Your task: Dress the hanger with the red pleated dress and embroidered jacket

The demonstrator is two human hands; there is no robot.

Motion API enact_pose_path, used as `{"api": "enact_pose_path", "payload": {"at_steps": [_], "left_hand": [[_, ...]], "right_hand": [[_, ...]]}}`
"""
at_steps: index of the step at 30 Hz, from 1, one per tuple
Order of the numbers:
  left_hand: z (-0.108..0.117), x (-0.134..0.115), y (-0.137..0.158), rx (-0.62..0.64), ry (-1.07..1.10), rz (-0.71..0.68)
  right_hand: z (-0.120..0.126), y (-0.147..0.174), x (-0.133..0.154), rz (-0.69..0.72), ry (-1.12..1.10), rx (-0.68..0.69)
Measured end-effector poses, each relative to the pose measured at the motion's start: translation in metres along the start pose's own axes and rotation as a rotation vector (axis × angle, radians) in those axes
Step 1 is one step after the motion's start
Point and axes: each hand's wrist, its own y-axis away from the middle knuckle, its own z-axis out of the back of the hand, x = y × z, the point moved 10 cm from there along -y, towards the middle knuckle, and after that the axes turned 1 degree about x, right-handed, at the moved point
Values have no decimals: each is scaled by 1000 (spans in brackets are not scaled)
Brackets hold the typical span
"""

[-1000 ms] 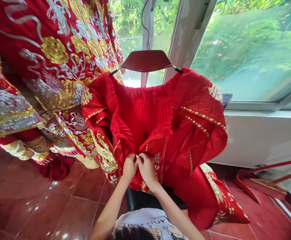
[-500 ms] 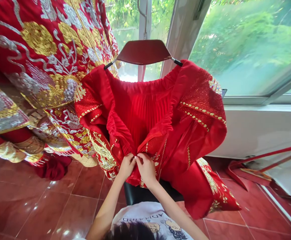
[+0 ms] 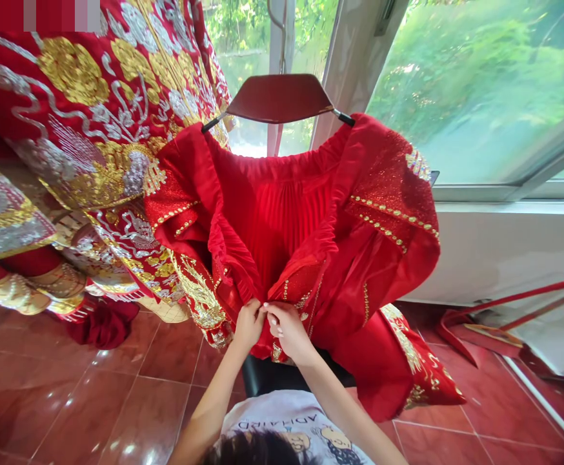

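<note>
A red embroidered jacket [image 3: 388,213] with gold beading hangs from a dark red hanger [image 3: 281,99], its neck opening spread and a pleated red lining showing inside. At the bottom of the V-shaped opening, my left hand [image 3: 250,323] pinches the front edge of the jacket. My right hand [image 3: 286,328] meets it there, its fingers closed on the other front edge. The fingertips of both hands touch or nearly touch. Any small fastener between them is hidden.
Another red costume [image 3: 131,84] with gold and silver embroidery hangs close on the left. A black seat [image 3: 267,378] is below the jacket. Windows [image 3: 480,97] stand behind, and a red long-handled dustpan [image 3: 485,336] lies on the tiled floor [image 3: 131,400] at right.
Both hands stay at the same spot on the jacket front. My right hand has shifted slightly, with its fingers curled more. The jacket has barely moved.
</note>
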Motion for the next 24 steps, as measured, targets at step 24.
{"api": "enact_pose_path", "payload": {"at_steps": [24], "left_hand": [[35, -61, -39, -272, -238, 50]], "right_hand": [[-48, 20, 69, 57, -294, 82]]}}
